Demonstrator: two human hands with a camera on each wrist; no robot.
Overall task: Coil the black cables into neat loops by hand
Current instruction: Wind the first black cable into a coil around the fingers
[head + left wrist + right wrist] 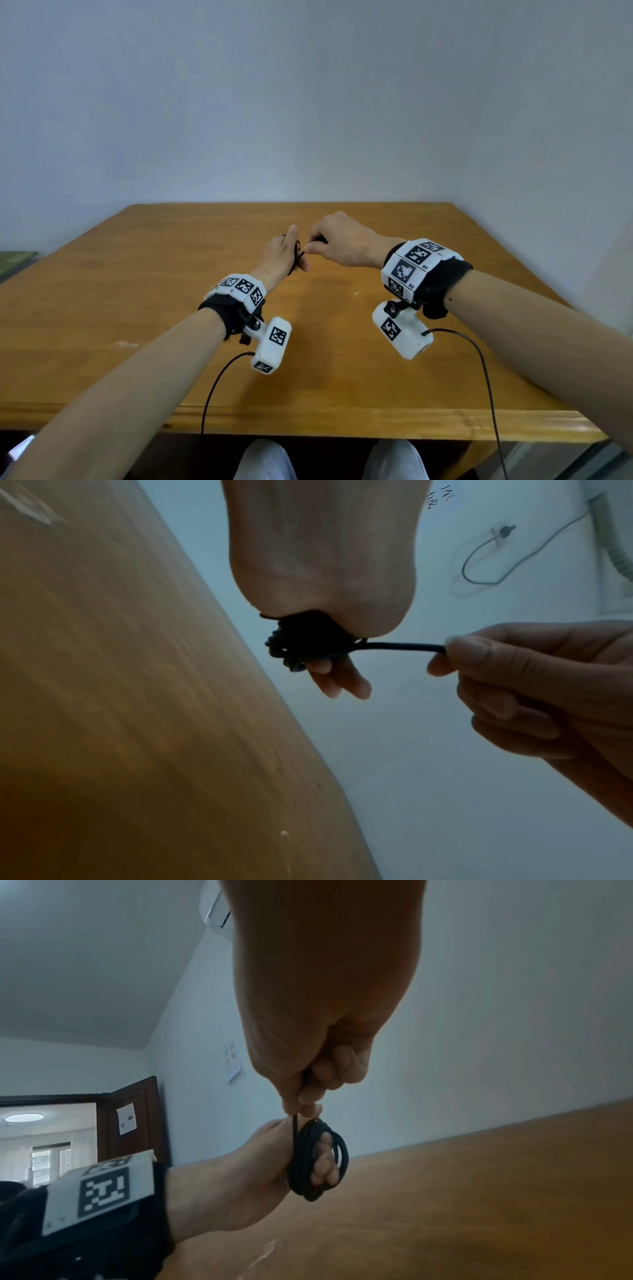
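A black cable (310, 1161) is wound in several tight loops around the fingers of my left hand (284, 251), held above the wooden table (137, 274). In the left wrist view the coil (301, 645) bunches under the palm, and a short free end (404, 646) runs right to my right hand (496, 669). My right hand (337, 243) pinches that end between thumb and forefinger, close beside the left hand. The right wrist view shows the same pinch (301, 1107) just above the coil.
Thin black camera leads (219, 377) hang from both wrist units over the table's near edge. Walls close the table at the back and right. A dark door (137, 1123) stands open at the far left. My knees (267, 459) sit below the front edge.
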